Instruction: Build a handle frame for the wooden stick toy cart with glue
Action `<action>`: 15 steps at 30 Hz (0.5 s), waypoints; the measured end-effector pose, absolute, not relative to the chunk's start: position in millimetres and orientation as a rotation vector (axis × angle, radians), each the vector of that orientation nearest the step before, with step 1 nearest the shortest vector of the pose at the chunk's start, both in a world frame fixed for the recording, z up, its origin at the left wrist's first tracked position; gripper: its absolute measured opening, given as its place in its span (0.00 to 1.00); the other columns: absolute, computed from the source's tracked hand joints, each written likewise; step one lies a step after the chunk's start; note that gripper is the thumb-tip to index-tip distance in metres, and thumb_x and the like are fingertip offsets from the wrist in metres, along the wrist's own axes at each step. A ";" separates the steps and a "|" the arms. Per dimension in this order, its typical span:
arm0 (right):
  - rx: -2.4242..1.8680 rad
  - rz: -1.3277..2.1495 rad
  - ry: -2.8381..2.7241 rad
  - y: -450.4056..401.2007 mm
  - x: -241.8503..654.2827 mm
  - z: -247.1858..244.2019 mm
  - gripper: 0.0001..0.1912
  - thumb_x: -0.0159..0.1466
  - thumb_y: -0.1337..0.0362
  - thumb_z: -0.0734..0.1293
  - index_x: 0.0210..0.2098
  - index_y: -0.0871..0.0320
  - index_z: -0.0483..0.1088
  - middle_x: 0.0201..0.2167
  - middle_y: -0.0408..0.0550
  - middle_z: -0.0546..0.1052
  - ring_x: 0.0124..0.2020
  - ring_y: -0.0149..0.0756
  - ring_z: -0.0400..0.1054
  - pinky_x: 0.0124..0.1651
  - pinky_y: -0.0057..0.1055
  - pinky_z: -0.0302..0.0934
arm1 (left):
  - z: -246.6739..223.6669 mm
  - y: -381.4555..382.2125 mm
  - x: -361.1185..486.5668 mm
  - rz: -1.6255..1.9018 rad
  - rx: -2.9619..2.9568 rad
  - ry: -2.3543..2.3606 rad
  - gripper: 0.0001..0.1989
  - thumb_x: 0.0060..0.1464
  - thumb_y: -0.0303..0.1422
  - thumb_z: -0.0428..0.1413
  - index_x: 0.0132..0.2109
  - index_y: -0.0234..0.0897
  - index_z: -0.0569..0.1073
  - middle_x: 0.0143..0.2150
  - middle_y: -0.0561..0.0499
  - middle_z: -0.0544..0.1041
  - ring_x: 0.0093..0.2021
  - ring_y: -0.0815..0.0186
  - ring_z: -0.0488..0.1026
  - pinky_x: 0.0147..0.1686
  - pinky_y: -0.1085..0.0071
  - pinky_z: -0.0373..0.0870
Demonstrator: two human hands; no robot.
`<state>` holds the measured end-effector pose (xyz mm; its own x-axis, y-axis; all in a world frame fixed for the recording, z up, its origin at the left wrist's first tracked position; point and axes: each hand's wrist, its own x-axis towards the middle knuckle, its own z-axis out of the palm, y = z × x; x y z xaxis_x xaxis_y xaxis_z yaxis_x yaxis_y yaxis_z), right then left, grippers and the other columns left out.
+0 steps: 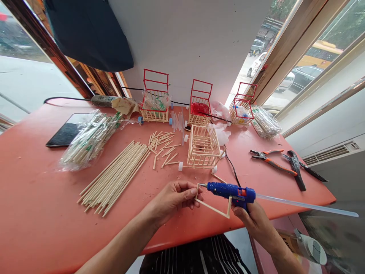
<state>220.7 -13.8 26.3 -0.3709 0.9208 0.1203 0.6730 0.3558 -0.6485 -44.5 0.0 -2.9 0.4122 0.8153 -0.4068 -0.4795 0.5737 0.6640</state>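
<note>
Between the fingertips of my left hand (182, 196) is one corner of a U-shaped stick frame (213, 208), made of three thin wooden sticks. My right hand (253, 219) is wrapped round the handle of a blue glue gun (225, 188). The gun's metal nozzle points left and is at the stick end near my left fingertips; I cannot tell if they touch. A long clear glue stick (308, 205) sticks out of the gun's back. Just beyond my hands stands a small wooden stick cart (203, 146) with white wheels, and a loose stick (219, 177) lies before it.
Long wooden sticks (116, 175) and short cut pieces (162, 146) lie to the left, beside bagged sticks (88, 139) and a tablet (64, 131). Several red-handled carts (155, 104) stand along the wall. Pliers (270, 160) and cutters (298, 171) lie right. A black cord (232, 165) crosses the table.
</note>
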 end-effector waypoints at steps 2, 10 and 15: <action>-1.383 0.704 -2.159 -13.8 220.4 26.5 0.23 0.71 0.48 0.58 0.30 0.57 0.72 0.23 0.48 0.74 0.24 0.38 0.67 0.28 0.31 0.66 | -3.0 0.2 -44.4 0.856 0.493 0.780 0.20 0.38 0.42 0.75 0.32 0.31 0.81 0.29 0.47 0.82 0.25 0.70 0.75 0.27 0.75 0.67; -1.329 0.671 -2.174 -14.4 221.7 24.8 0.21 0.72 0.51 0.58 0.32 0.58 0.72 0.25 0.48 0.76 0.25 0.37 0.69 0.29 0.30 0.65 | -1.4 0.4 -44.4 0.858 0.474 0.780 0.20 0.37 0.41 0.75 0.33 0.31 0.81 0.29 0.47 0.83 0.25 0.70 0.75 0.28 0.75 0.67; -1.344 0.685 -2.166 -14.9 221.4 25.5 0.21 0.72 0.51 0.59 0.32 0.58 0.72 0.26 0.49 0.77 0.27 0.38 0.70 0.29 0.30 0.66 | -2.3 0.6 -44.6 0.854 0.475 0.773 0.20 0.37 0.42 0.75 0.32 0.30 0.81 0.29 0.46 0.83 0.25 0.71 0.75 0.27 0.75 0.67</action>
<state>221.4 -14.9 25.5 -0.3901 0.9090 0.1466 0.6595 0.3870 -0.6444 -44.6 0.6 -2.3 0.4180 0.8104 -0.4105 -0.4884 0.5815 0.6507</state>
